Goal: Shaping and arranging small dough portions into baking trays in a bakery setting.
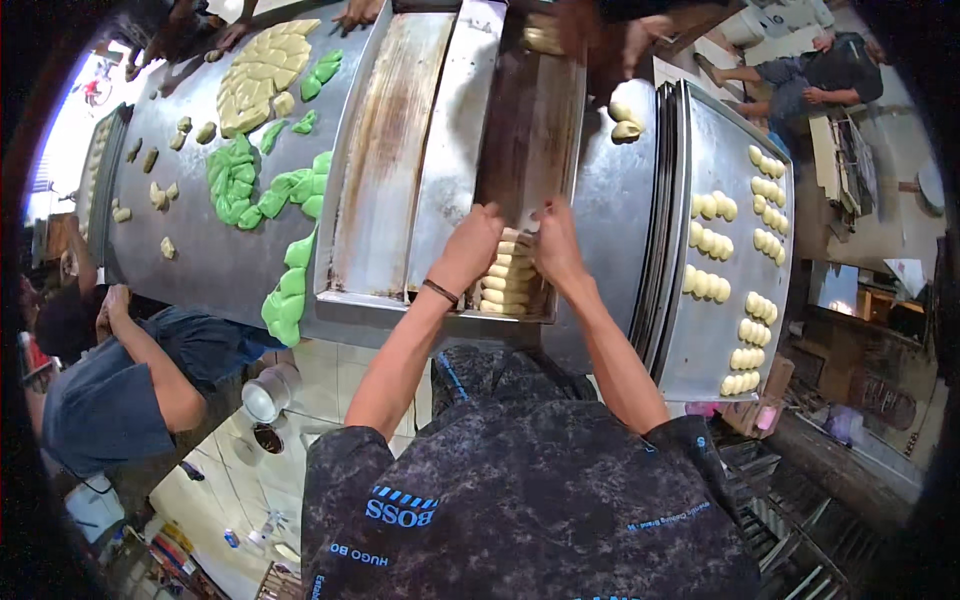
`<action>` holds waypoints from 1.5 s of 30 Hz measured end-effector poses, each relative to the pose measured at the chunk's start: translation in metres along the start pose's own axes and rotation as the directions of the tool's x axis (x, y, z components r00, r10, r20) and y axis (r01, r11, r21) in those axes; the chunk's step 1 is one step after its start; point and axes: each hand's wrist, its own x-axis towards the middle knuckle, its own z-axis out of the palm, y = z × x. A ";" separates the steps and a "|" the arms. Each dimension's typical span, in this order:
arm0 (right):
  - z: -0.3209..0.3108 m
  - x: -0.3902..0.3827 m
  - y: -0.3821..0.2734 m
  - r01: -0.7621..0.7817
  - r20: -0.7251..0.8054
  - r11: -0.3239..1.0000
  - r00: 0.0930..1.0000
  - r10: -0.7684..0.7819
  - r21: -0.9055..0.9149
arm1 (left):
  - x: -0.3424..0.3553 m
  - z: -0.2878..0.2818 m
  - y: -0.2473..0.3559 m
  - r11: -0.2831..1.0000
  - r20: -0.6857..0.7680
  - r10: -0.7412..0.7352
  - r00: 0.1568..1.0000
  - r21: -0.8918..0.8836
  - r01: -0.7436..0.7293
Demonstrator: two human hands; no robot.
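Observation:
My left hand [468,252] and my right hand [558,245] are over the near end of a long metal baking pan [530,150], one on each side of a row of pale dough rolls [506,280]. Fingers of both hands are curled closed, and whatever lies within them is hidden. The rolls lie crosswise against one another, filling the pan's near end. More pale dough [543,36] sits at the pan's far end. Left of it, joined in the same frame, are a bare metal strip [455,130] and a stained, unfilled pan [385,150].
Green dough [232,180] and a cut yellow dough slab [262,75] spread over the metal table [190,250] at left. Stacked trays at right carry a top tray [715,330] with grouped dough rolls. Dough pieces [627,110] lie beside it. Other people's hands [645,40] reach in from the far side.

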 end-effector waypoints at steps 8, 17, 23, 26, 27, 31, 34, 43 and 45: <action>-0.032 -0.010 -0.010 -0.102 0.280 0.987 0.958 0.064 0.125 | 0.014 0.004 0.004 0.999 0.280 -0.025 0.960 0.045 0.013; -0.224 -0.123 0.083 -0.267 -0.328 0.955 0.897 0.295 0.128 | -0.028 0.006 0.029 0.999 -0.045 0.035 0.998 -0.034 -0.037; -0.282 -0.166 0.233 -0.411 -0.498 0.805 0.850 0.170 -0.427 | -0.010 0.023 0.040 0.968 0.328 -0.176 0.928 0.230 0.103; -0.275 -0.187 0.258 -0.448 -0.340 0.830 0.878 0.338 -0.332 | -0.026 0.001 0.063 0.985 0.085 -0.168 0.982 0.044 0.165; -0.280 -0.191 0.255 -0.474 -0.330 0.828 0.866 0.376 -0.300 | -0.040 -0.012 0.073 0.986 -0.016 -0.165 0.986 -0.021 0.164; -0.332 -0.181 0.200 -0.626 -0.620 0.745 0.684 0.384 -0.229 | -0.112 -0.050 0.111 0.936 -0.185 -0.344 0.921 -0.145 0.321; -0.343 -0.156 0.129 -0.498 -0.740 0.853 0.630 0.233 -0.155 | -0.164 -0.045 0.135 0.894 -0.242 -0.439 0.866 -0.213 0.394; -0.274 -0.088 -0.010 -0.232 -0.601 0.972 0.770 0.213 0.047 | -0.196 -0.005 0.182 0.716 -0.148 -0.644 0.750 -0.459 0.525; -0.308 -0.071 -0.025 -0.246 -0.613 0.969 0.763 0.205 0.017 | -0.172 -0.002 0.180 0.800 -0.120 -0.515 0.849 -0.423 0.426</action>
